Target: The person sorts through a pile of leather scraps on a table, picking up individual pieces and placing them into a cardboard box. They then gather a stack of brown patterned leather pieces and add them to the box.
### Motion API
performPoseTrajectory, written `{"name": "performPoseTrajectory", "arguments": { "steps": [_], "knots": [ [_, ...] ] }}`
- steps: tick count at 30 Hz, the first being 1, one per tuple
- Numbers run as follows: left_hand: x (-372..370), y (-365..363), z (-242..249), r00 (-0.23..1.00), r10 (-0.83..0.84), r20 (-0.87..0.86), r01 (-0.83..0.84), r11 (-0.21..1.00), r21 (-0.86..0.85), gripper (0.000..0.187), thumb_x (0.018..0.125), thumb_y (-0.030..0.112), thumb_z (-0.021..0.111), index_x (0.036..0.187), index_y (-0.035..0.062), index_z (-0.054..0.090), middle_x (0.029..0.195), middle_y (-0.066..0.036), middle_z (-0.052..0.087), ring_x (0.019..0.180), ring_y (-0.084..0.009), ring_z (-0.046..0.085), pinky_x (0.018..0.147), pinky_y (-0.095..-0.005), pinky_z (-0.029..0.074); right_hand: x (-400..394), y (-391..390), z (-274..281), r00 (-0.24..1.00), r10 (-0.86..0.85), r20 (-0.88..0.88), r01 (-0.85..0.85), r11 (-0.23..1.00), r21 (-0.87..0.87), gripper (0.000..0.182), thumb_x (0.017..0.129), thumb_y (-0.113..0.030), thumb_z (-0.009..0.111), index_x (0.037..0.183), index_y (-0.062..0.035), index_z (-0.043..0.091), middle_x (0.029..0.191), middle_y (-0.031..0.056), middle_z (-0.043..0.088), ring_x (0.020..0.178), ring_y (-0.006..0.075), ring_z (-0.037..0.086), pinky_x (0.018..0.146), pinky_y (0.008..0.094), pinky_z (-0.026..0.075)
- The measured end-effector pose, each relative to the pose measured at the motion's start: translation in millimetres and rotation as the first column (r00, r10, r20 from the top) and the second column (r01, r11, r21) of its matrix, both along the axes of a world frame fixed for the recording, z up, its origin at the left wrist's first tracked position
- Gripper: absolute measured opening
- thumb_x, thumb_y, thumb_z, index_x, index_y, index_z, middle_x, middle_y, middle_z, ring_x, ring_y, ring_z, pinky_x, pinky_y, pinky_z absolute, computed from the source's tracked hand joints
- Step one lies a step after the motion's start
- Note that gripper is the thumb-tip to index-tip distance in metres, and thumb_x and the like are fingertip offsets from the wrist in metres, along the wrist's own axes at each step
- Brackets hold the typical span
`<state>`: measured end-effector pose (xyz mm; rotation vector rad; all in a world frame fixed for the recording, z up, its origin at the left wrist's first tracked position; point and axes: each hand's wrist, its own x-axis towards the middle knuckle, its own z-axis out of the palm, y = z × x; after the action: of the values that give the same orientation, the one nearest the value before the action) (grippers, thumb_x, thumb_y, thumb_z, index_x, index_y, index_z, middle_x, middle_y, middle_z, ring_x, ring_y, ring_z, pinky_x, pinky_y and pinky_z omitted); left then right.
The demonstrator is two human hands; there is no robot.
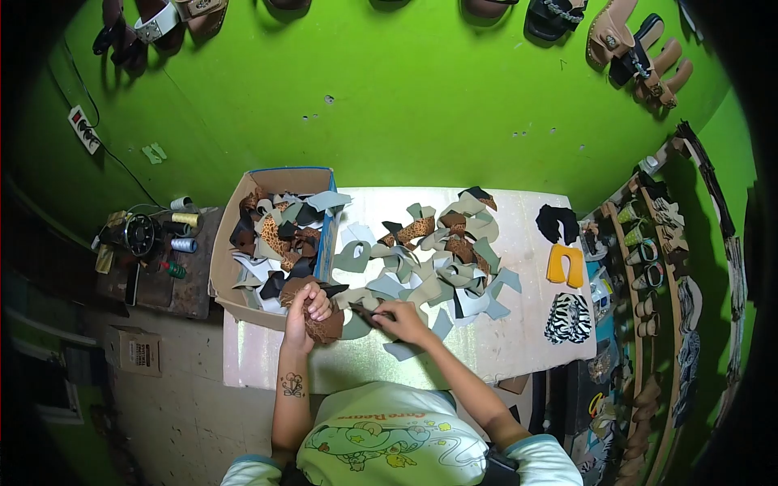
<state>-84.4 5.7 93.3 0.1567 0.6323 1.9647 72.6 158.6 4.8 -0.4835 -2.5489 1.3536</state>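
Near the front edge of the table, my left hand is closed around a brown leopard-print scrap. The scrap hangs below the fingers, beside the front corner of the cardboard box. To the right, my right hand is closed on a dark, narrow thing; its kind is too small to tell. Its tip points left, over green scraps near my left hand. A loose heap of cut scraps in grey, green, white, black and leopard print lies just beyond my right hand.
Mixed scraps fill the box at the table's left. A black piece, a yellow piece and zebra-print pieces lie along the table's right side. Beyond the left edge stands a sewing machine; shelves line the right.
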Motion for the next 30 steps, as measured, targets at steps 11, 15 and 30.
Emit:
{"name": "performPoseTrajectory", "arguments": {
  "steps": [11,15,30],
  "knots": [
    [43,53,-22,0.899,-0.299,-0.321,0.279,0.954,-0.107,0.044,0.092,0.032,0.034,0.121,-0.0009,0.038,0.117,-0.016,0.049,0.109,-0.0223,0.048,0.092,-0.0304,0.038,65,62,133,0.974,0.192,-0.120,-0.224,0.741,-0.633,0.014,0.087,-0.013,0.051,0.093,-0.0002,0.054,0.082,-0.0014,0.053,0.079,0.0057,0.047,0.073,0.0220,0.039],
    [73,65,-34,0.763,-0.594,-0.255,0.570,0.805,-0.166,0.052,0.092,0.040,0.032,0.122,-0.0021,0.037,0.113,-0.018,0.051,0.106,-0.0258,0.051,0.090,-0.0366,0.043,72,69,121,0.975,0.100,-0.199,-0.180,0.881,-0.438,0.016,0.086,-0.013,0.051,0.092,0.0014,0.055,0.084,0.0022,0.054,0.081,0.0097,0.048,0.074,0.0246,0.040],
    [141,115,-58,0.991,-0.127,-0.050,0.110,0.962,-0.249,0.030,0.091,0.026,0.044,0.109,0.0031,0.046,0.111,-0.012,0.054,0.105,-0.0221,0.052,0.088,-0.0360,0.045,133,64,68,0.994,-0.071,-0.085,0.085,0.981,0.173,0.077,0.067,-0.032,0.070,0.128,-0.0094,0.029,0.124,0.0140,0.036,0.116,0.0295,0.035,0.098,0.0401,0.025]
  ]
}}
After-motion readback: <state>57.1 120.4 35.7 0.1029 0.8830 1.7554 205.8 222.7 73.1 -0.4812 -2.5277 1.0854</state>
